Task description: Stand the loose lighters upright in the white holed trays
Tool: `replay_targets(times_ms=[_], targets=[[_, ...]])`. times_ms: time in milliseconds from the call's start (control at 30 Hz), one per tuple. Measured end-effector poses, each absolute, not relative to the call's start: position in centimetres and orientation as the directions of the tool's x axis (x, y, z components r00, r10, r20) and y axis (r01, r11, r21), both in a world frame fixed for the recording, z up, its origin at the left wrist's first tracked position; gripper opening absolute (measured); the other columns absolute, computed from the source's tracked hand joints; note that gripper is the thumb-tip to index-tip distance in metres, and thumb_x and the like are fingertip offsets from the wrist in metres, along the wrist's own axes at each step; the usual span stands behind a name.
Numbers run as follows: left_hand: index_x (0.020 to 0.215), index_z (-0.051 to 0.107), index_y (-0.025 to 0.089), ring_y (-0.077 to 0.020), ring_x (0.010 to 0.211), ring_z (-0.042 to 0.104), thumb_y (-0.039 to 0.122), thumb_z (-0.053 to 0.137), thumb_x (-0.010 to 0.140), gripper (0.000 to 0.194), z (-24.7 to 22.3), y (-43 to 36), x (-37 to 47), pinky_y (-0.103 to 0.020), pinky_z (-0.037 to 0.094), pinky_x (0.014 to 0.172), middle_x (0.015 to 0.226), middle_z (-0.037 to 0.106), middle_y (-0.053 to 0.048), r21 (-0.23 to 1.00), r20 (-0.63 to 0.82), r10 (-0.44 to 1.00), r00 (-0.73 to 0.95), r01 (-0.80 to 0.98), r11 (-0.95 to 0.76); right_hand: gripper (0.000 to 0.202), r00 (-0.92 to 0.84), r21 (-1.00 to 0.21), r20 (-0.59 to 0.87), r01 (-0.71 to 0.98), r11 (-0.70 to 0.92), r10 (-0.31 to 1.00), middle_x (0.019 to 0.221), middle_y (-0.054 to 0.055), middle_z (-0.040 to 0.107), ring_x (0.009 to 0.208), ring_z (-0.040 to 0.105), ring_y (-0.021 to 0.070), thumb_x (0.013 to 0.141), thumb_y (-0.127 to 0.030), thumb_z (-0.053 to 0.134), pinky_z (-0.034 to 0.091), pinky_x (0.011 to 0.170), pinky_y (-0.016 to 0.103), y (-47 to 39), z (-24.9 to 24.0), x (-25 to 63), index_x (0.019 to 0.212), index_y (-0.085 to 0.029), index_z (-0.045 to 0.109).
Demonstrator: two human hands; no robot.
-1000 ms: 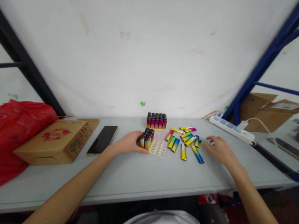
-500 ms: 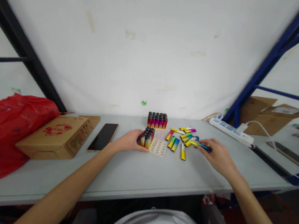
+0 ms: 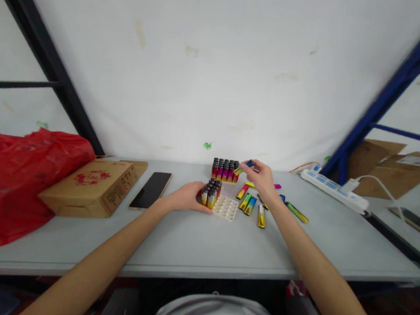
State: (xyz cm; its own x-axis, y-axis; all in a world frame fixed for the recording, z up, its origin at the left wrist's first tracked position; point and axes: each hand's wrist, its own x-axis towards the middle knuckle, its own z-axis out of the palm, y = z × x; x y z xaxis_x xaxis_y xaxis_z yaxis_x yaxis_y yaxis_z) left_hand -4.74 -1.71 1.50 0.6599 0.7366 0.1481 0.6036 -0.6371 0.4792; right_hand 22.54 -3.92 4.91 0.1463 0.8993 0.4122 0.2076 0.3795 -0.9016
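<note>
My left hand [image 3: 191, 197] is wrapped around the left end of a pale tray [image 3: 226, 209] with rows of round holes, thumb along its near side. Lighters [image 3: 211, 193] with dark tops stand upright in the tray's left part, next to my fingers. My right hand [image 3: 261, 177] pinches a yellow and blue lighter [image 3: 245, 167], tilted, above the table near the back block. That block of upright lighters [image 3: 225, 171], red and purple, stands behind the tray. Several loose lighters [image 3: 250, 206] lie right of the tray, some partly hidden by my right hand and forearm.
A black phone [image 3: 150, 190] lies left of my left hand. Farther left are a cardboard box [image 3: 93, 186] and a red plastic bag [image 3: 27, 185]. At the right are a white power strip [image 3: 334, 190], a green-yellow lighter [image 3: 297, 212] and an open carton [image 3: 381, 167] beyond blue frame bars.
My right hand has moved left and away from me, carrying a lighter toward the back block. A green-yellow lighter now shows at the pile's right. My left hand stays on the tray.
</note>
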Motion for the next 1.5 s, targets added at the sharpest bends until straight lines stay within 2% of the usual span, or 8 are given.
replay_targets(times_ms=[133, 233, 400, 667, 967, 1267, 1400, 1500], targets=[[0.106, 0.068, 0.017, -0.0320, 0.094, 0.067, 0.071, 0.085, 0.058, 0.074, 1.6, -1.8, -4.8, -0.039, 0.052, 0.083, 0.106, 0.073, -0.010, 0.488, 0.147, 0.737, 0.660, 0.599, -0.634, 0.053, 0.072, -0.884, 0.437, 0.216, 0.414, 0.896, 0.064, -0.003, 0.053, 0.062, 0.048, 0.0142, 0.086, -0.073, 0.059, 0.041, 0.058, 0.026, -3.6, 2.9, 21.1, 0.078, -0.021, 0.058], [0.109, 0.068, 0.017, -0.0325, 0.097, 0.068, 0.070, 0.085, 0.059, 0.074, 1.6, -1.8, -4.8, -0.039, 0.052, 0.085, 0.108, 0.073, -0.010, 0.490, 0.146, 0.729, 0.669, 0.591, -0.641, 0.054, -0.029, -0.912, 0.380, 0.153, 0.380, 0.924, 0.071, -0.001, 0.058, 0.063, 0.053, 0.0145, 0.092, -0.075, 0.048, 0.046, 0.061, 0.027, -4.1, 1.7, 20.8, 0.083, -0.022, 0.055], [0.108, 0.068, 0.018, -0.0324, 0.097, 0.068, 0.070, 0.085, 0.059, 0.074, 1.7, -1.9, -4.7, -0.039, 0.052, 0.086, 0.109, 0.073, -0.009, 0.486, 0.143, 0.729, 0.669, 0.594, -0.640, 0.052, -0.104, -0.964, 0.247, 0.077, 0.255, 0.963, 0.061, -0.008, 0.042, 0.047, 0.036, 0.0107, 0.089, -0.077, 0.050, 0.033, 0.046, 0.024, -5.0, 1.1, 20.0, 0.088, -0.025, 0.048], [0.111, 0.067, 0.017, -0.0327, 0.101, 0.067, 0.069, 0.086, 0.059, 0.075, 1.8, -1.9, -4.7, -0.041, 0.052, 0.090, 0.112, 0.073, -0.011, 0.495, 0.133, 0.736, 0.663, 0.599, -0.630, 0.060, 0.065, -0.826, 0.364, 0.483, 0.290, 0.929, 0.056, -0.003, 0.035, 0.057, 0.035, 0.0125, 0.090, -0.072, 0.047, 0.024, 0.053, 0.028, -5.8, 0.8, 18.8, 0.057, -0.023, 0.038], [0.112, 0.067, 0.017, -0.0323, 0.101, 0.067, 0.069, 0.085, 0.060, 0.077, 1.7, -1.9, -4.8, -0.040, 0.052, 0.091, 0.114, 0.072, -0.012, 0.479, 0.126, 0.736, 0.665, 0.609, -0.632, 0.040, 0.026, -0.758, 0.449, 0.541, 0.365, 0.893, 0.055, -0.003, 0.038, 0.057, 0.037, 0.0134, 0.089, -0.046, 0.045, 0.025, 0.056, 0.028, -6.1, 0.5, 18.3, 0.058, -0.023, 0.038], [0.109, 0.068, 0.019, -0.0334, 0.101, 0.068, 0.069, 0.086, 0.059, 0.073, 1.9, -2.1, -4.7, -0.041, 0.052, 0.090, 0.112, 0.073, -0.010, 0.495, 0.137, 0.739, 0.660, 0.601, -0.628, 0.039, -0.066, -0.715, 0.458, 0.566, 0.411, 0.887, 0.068, -0.002, 0.055, 0.066, 0.052, 0.0169, 0.102, -0.055, 0.039, 0.036, 0.064, 0.028, -6.6, 1.7, 19.1, 0.079, -0.024, 0.046], [0.107, 0.067, 0.018, -0.0332, 0.097, 0.068, 0.067, 0.086, 0.059, 0.071, 2.1, -2.2, -4.6, -0.040, 0.053, 0.087, 0.108, 0.073, -0.010, 0.486, 0.126, 0.747, 0.653, 0.616, -0.620, 0.039, -0.165, -0.571, 0.535, 0.652, 0.499, 0.828, 0.077, 0.004, 0.061, 0.073, 0.056, 0.0191, 0.103, -0.051, 0.040, 0.039, 0.071, 0.030, -6.8, 2.2, 19.6, 0.076, -0.024, 0.047], [0.109, 0.067, 0.018, -0.0335, 0.100, 0.068, 0.066, 0.086, 0.060, 0.071, 2.1, -2.1, -4.7, -0.040, 0.053, 0.089, 0.110, 0.073, -0.010, 0.487, 0.120, 0.741, 0.661, 0.611, -0.624, 0.043, -0.224, -0.498, 0.509, 0.711, 0.496, 0.831, 0.067, 0.001, 0.058, 0.063, 0.051, 0.0170, 0.103, -0.050, 0.044, 0.036, 0.065, 0.029, -6.9, 2.3, 19.7, 0.070, -0.023, 0.046]])
